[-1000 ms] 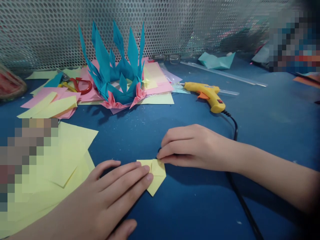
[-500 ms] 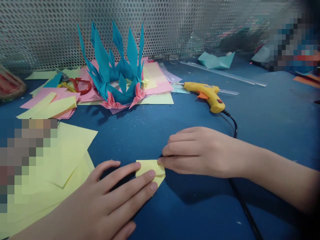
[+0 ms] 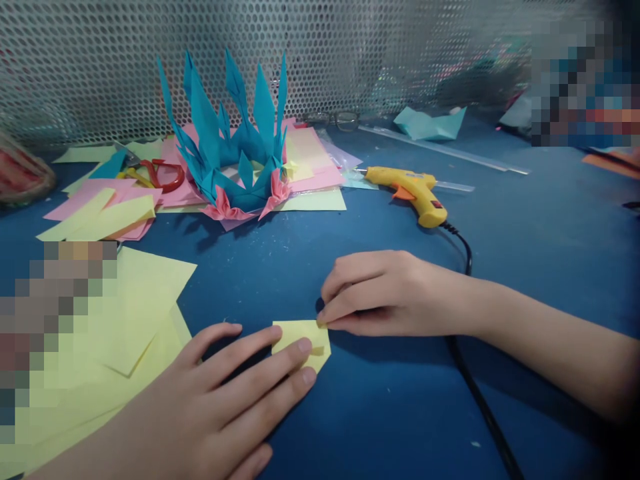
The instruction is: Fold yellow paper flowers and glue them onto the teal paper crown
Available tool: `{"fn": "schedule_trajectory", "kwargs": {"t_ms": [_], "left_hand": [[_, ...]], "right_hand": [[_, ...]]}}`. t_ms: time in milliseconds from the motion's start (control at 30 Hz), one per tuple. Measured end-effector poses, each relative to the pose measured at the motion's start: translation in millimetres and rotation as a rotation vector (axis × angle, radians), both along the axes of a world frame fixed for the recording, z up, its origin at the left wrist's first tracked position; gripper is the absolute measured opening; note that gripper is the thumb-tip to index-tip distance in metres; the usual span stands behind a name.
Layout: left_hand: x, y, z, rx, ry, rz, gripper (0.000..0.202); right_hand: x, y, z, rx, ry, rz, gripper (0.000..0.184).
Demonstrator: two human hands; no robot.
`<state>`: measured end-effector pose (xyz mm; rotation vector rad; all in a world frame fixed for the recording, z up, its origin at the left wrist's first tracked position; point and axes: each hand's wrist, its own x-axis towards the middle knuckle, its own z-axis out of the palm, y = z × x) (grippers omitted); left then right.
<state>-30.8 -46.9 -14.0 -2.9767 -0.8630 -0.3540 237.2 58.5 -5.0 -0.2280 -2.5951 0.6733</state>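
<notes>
A small folded piece of yellow paper (image 3: 295,331) lies flat on the blue tabletop, partly covered by fingers. My left hand (image 3: 215,393) has its fingers spread over it, with fingertips pressing on its left and middle. At the paper's upper right corner, my right hand (image 3: 385,293) has thumb and fingers pinched together on the edge. Larger yellow sheets (image 3: 150,293) lie beside and beneath my left forearm.
Behind stands a blue folded-paper crown (image 3: 245,143) with pink paper pieces, among coloured sheets and red-handled scissors (image 3: 167,175). A yellow glue gun (image 3: 405,181) lies at right; its black cord (image 3: 480,393) runs under my right wrist. Clear glue sticks (image 3: 445,148) lie farther back.
My right hand's fingers have curled and risen a little, now pinching at the paper's upper right corner. My left hand stays in place on the paper.
</notes>
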Motion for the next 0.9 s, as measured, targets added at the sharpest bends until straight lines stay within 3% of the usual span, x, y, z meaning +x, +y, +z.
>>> {"fn": "schedule_trajectory", "kwargs": {"t_ms": [400,567,767,900], "left_hand": [[0,-1,-1.3,-0.029,-0.021,0.029,0.059],[1,0,-1.9,-0.011,-0.035,0.026,0.057],[1,0,-2.7,-0.040,-0.078,0.017,0.049],[2,-2,0.1,-0.048,-0.023,0.050,0.056]], "right_hand": [[-10,-19,-2.2,0.017,-0.079,-0.234,0.018],[-8,-20,-1.5,0.078,-0.090,-0.223,0.020],[-7,-16,4.2,0.269,-0.139,-0.144,0.030],[-6,-15,6.5,0.317,-0.197,-0.104,0.035]]}}
